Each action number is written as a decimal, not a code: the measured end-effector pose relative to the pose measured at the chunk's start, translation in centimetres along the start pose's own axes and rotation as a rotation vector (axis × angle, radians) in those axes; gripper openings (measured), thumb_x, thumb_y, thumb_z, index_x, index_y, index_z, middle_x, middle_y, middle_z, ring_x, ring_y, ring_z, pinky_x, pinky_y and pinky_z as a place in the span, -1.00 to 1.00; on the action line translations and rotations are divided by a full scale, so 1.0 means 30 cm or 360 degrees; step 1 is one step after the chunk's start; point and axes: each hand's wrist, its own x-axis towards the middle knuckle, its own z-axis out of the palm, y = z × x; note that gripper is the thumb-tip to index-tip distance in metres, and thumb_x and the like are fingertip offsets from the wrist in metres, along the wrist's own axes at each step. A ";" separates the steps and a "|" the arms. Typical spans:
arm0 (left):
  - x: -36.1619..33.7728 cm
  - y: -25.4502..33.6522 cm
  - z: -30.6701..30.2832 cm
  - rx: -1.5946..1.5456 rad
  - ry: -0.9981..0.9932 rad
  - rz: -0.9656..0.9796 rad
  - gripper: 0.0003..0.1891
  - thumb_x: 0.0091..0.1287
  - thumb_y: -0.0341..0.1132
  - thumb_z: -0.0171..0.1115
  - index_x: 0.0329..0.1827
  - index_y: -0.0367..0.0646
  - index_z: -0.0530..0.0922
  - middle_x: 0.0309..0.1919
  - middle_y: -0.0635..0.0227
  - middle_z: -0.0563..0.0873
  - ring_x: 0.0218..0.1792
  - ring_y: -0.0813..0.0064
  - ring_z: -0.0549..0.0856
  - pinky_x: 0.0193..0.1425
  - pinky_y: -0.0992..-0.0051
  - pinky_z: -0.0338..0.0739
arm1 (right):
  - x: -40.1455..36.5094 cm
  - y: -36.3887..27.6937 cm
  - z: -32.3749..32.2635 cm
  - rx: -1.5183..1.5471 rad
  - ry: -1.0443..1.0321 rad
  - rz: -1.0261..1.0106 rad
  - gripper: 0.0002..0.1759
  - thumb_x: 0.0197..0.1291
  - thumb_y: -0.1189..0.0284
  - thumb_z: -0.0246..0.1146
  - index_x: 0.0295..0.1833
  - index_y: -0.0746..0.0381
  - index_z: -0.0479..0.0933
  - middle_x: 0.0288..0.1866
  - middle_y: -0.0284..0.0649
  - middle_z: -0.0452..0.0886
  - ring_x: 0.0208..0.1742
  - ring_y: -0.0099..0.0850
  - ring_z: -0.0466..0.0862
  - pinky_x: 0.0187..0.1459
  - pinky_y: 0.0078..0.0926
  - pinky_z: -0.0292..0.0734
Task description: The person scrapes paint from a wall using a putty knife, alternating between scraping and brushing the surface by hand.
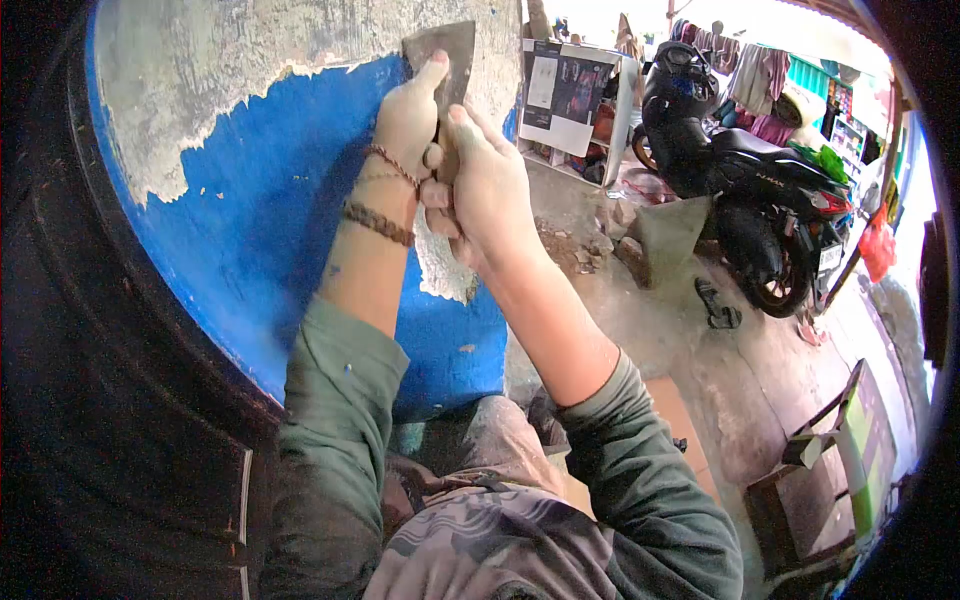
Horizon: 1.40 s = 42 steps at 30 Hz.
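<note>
Grip clamped: scraper [459, 57] is held by left hand [406, 112] and right hand [494, 192], pointed up over bare wall [200, 85] at the edge of the blue paint [255, 205]. Scraper angle best kept shallow, pressure even, so the wall isn't gouged.

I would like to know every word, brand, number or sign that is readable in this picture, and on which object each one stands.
"MAX": on the rear side of the motorcycle; the start of the word is unclear, perhaps "N".
Pale rear plate: too small and blurred to read.
Dark-and-white poster on the cabinet: printing too blurred to read.
Scraper: no lettering visible.
</note>
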 end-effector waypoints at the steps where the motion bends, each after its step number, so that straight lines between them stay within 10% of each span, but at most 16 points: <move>1: 0.009 -0.027 -0.017 0.0097 0.0060 0.0103 -0.55 0.33 0.04 0.19 -0.36 -0.26 0.63 -0.44 0.29 0.66 -0.48 0.48 0.61 -0.42 0.42 0.51 | -0.014 0.019 -0.014 -0.0071 0.0039 0.0020 -0.81 0.43 0.24 -0.04 -0.20 0.07 0.39 -0.55 -0.43 0.37 -0.78 -0.64 0.26 -0.85 -0.67 0.05; 7: -0.058 -0.197 -0.066 0.0202 0.0106 0.0313 -0.68 0.40 -0.14 0.16 -0.09 -0.26 0.62 -0.22 0.29 0.70 -0.27 0.49 0.67 -0.19 0.48 0.58 | -0.096 0.104 -0.070 0.0008 0.0141 0.0191 -0.81 0.44 0.22 -0.02 -0.18 0.06 0.38 -0.56 -0.45 0.37 -0.81 -0.64 0.25 -0.86 -0.66 0.04; 15: -0.041 -0.085 -0.020 0.0443 0.0272 0.0413 -0.45 0.32 0.09 0.19 -0.51 -0.32 0.56 -0.55 0.41 0.53 -0.50 0.53 0.42 -0.37 0.44 0.41 | -0.039 0.075 -0.051 0.0141 -0.0024 0.0042 -0.76 0.43 0.20 0.00 -0.27 0.07 0.38 -0.58 -0.43 0.39 -0.79 -0.62 0.28 -0.84 -0.67 0.07; 18: -0.227 -0.460 -0.183 0.0643 0.0243 0.0333 -0.32 0.40 0.14 0.06 0.23 -0.39 0.44 0.00 0.27 0.60 -0.02 0.53 0.51 0.12 0.48 0.42 | -0.192 0.328 -0.282 0.0025 -0.0026 0.0342 -0.77 0.42 0.18 0.02 -0.22 0.06 0.42 -0.57 -0.41 0.41 -0.75 -0.61 0.31 -0.79 -0.64 0.13; 21: -0.578 -0.752 -0.270 -0.0047 0.0442 -0.0653 -0.52 0.36 0.13 0.13 -0.06 -0.15 0.61 -0.21 0.41 0.63 -0.26 0.57 0.56 -0.20 0.54 0.47 | -0.450 0.607 -0.474 -0.0364 0.0232 0.0624 -0.73 0.41 0.14 0.03 -0.10 0.09 0.48 -0.52 -0.40 0.44 -0.66 -0.63 0.36 -0.67 -0.67 0.20; 26: -0.845 -1.012 -0.423 -0.0146 0.0514 -0.1142 -0.54 0.42 0.12 0.03 -0.26 -0.14 0.56 -0.42 0.30 0.66 -0.39 0.46 0.66 -0.25 0.49 0.55 | -0.695 0.809 -0.615 -0.0345 0.0129 0.0776 -0.54 0.38 0.21 0.12 0.34 0.09 0.39 -0.37 -0.47 0.47 -0.43 -0.69 0.41 -0.43 -0.74 0.26; 35: -0.499 -0.515 -0.223 -0.0263 0.0005 -0.0443 -0.51 0.47 0.07 -0.04 -0.25 -0.26 0.54 -0.42 0.11 0.70 -0.46 0.31 0.71 -0.28 0.35 0.67 | -0.361 0.534 -0.377 -0.0004 -0.0083 0.0280 -0.43 0.47 0.27 -0.05 0.52 0.16 0.08 -0.38 -0.33 0.45 -0.59 -0.61 0.37 -0.62 -0.69 0.23; 42: -0.374 -0.427 -0.208 0.0162 0.0089 -0.0038 -0.65 0.44 -0.08 0.11 -0.34 -0.20 0.59 -0.46 0.46 0.60 -0.42 0.68 0.57 -0.34 0.63 0.46 | -0.253 0.496 -0.266 0.0174 0.0105 0.0271 -0.46 0.48 0.32 -0.03 0.49 0.22 0.12 -0.61 -0.46 0.31 -0.74 -0.70 0.22 -0.75 -0.75 0.06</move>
